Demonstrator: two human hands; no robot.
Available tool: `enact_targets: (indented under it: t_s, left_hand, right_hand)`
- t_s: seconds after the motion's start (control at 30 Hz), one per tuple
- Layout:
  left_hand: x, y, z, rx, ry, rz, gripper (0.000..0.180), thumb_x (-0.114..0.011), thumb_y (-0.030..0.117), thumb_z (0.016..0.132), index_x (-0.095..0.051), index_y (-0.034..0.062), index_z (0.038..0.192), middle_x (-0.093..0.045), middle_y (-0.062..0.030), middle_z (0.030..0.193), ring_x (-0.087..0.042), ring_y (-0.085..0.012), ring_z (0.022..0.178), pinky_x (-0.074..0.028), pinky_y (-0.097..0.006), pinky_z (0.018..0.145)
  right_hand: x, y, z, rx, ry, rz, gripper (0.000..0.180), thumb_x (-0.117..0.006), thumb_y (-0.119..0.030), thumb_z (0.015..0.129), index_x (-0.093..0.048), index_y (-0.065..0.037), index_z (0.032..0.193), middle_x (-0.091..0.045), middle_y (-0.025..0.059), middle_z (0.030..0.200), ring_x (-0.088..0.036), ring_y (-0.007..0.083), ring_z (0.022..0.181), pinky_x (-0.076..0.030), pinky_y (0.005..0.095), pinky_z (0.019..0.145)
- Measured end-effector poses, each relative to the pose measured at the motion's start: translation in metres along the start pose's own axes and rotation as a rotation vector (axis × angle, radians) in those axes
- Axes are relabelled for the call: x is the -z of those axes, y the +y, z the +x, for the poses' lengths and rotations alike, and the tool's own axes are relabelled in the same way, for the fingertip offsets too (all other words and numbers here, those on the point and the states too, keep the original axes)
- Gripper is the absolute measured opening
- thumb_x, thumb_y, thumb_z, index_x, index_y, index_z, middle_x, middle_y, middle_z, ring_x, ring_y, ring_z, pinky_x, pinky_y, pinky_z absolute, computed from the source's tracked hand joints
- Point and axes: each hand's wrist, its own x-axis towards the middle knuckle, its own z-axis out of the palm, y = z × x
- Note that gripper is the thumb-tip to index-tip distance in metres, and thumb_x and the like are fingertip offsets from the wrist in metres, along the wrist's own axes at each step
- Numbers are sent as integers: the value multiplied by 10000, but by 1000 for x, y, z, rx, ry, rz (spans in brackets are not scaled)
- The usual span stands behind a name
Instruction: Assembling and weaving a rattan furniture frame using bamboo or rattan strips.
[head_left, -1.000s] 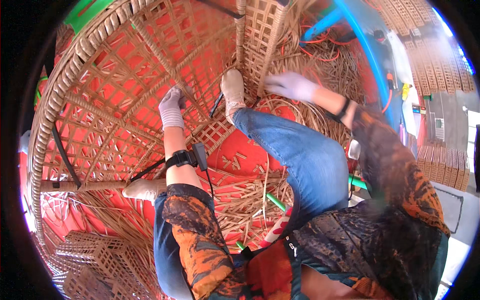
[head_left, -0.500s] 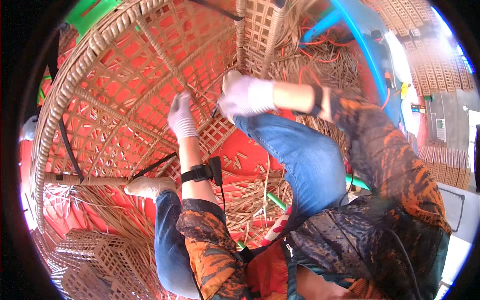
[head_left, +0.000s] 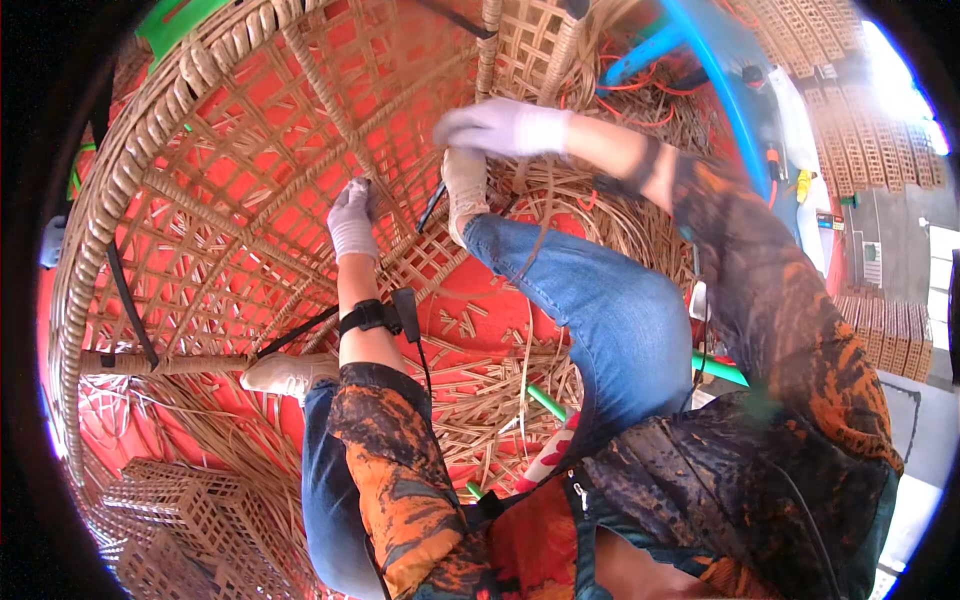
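Note:
A large wicker basket-like frame point(head_left: 205, 215) with an open lattice and a thick wrapped rim stands before me, leaning across my view. My left hand point(head_left: 352, 218), in a pale glove, is at the lattice with its fingers curled together; what they pinch is too small to make out. Above my shoe, near the frame's inner corner, my gloved right hand point(head_left: 500, 127) is raised, its fingers blurred by motion. A light brown strip point(head_left: 547, 205) droops over my jeans below the right hand; whether that hand holds it I cannot tell. A dark thin rod point(head_left: 431, 207) lies against the lattice beside my shoe.
Cut strip pieces point(head_left: 500, 420) litter the red floor covering point(head_left: 480, 300). Smaller woven pieces point(head_left: 190, 505) are stacked at lower left. A blue curved tube point(head_left: 728, 90) and an orange cord point(head_left: 640, 118) lie at upper right. More woven panels point(head_left: 880, 330) are piled at far right.
My right hand has risen away from my shoe and the lattice corner. The left hand has shifted slightly left, staying by the lattice. A strip now shows draped over my jeans.

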Motion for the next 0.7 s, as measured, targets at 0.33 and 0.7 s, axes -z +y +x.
enact_targets:
  t_s: [0.33, 0.7]
  left_hand:
    - [-15, -1, 5, 198, 109, -160, 293, -628, 251, 854, -659, -26, 944, -612, -41, 737, -543, -128, 615, -427, -264, 529]
    - [-50, 41, -51, -280, 408, 1006, 444, -628, 245, 788, -559, -7, 1147, -617, -228, 1064, -600, -373, 986, -474, -441, 847]
  right_hand:
    - [-53, -9, 92, 44, -161, -479, 269, -476, -287, 894, -572, -175, 1119, -654, 99, 961, -630, 305, 857, -502, 418, 746]
    - [-56, 8, -295, -409, -295, -214, 227, -507, -279, 894, -619, -82, 905, -600, 170, 810, -586, 354, 776, -470, 451, 708]
